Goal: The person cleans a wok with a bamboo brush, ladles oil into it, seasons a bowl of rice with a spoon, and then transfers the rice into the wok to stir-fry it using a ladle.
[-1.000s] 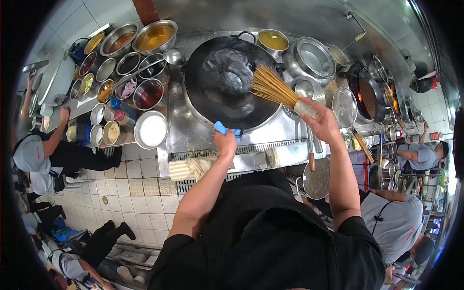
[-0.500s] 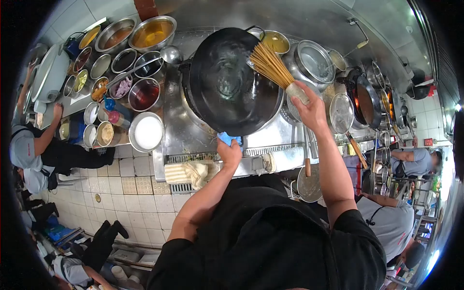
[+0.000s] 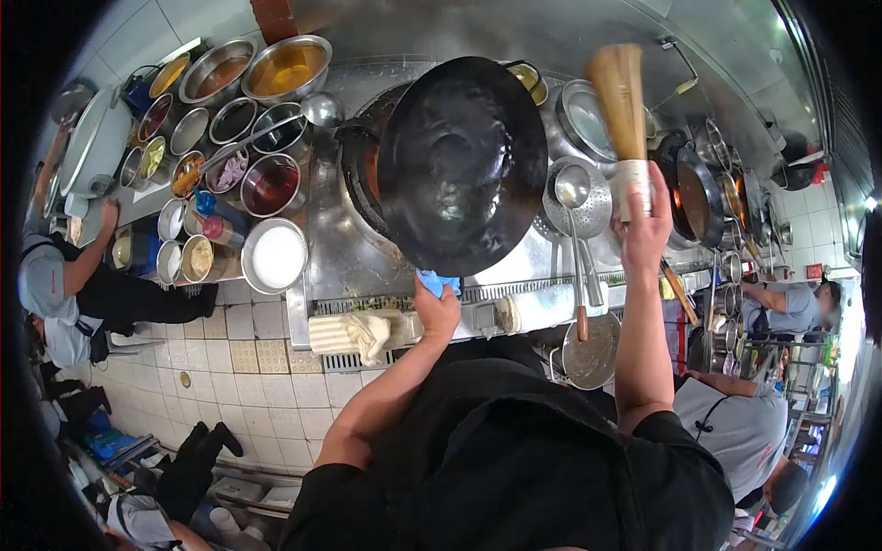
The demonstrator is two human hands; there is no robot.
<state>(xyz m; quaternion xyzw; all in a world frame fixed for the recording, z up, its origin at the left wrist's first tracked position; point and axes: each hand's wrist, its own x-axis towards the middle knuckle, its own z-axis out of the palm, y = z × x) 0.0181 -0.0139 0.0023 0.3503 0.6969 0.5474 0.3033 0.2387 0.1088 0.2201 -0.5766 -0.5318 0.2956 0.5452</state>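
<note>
The big black wok (image 3: 462,165) is tilted up off the burner ring (image 3: 363,174), its dark inside wet and shiny. At its near rim my left hand (image 3: 435,308) is closed on a blue cloth (image 3: 438,283) that wraps the edge. My right hand (image 3: 647,225) grips the pale wrapped handle of a bamboo brush (image 3: 620,101), held upright to the right of the wok, with its bristles pointing away and blurred. Between the wok and my right hand lie a ladle (image 3: 572,186) and a perforated strainer (image 3: 588,220).
Bowls of sauces and ingredients (image 3: 271,184) stand at the left, with another ladle (image 3: 322,109) across them. A striped towel (image 3: 349,335) lies on the front edge. More woks (image 3: 695,195) are at the right. Co-workers (image 3: 64,285) stand left and right (image 3: 735,422).
The wok has tipped up off its ring and shifted right. My right hand has carried the brush out of the wok to the right, and its bristles now point away from me.
</note>
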